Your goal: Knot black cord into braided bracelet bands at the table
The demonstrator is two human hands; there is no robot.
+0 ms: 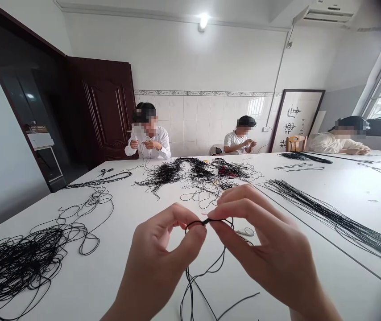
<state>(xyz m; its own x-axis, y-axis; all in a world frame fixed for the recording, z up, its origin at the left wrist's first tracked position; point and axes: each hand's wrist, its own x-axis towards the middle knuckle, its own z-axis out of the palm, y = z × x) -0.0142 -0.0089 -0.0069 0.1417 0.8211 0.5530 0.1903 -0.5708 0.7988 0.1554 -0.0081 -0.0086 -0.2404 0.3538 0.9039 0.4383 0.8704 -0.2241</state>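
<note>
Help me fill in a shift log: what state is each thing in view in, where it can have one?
Black cord, knotted or twisted, strands hanging
Left grip, pinching the cord
Right grip, pinching the cord
Left cord pile, tangled
Middle cords, tangled
Right cord bundle, laid lengthwise
Scissors, set down; blades unclear
Door, open
Lamp, lit
Air conditioner, running or not unclear

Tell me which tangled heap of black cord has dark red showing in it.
The wide far heap, beyond the right hand: dark red patches show toward its right end. The near-left tangle shows only black.
</note>
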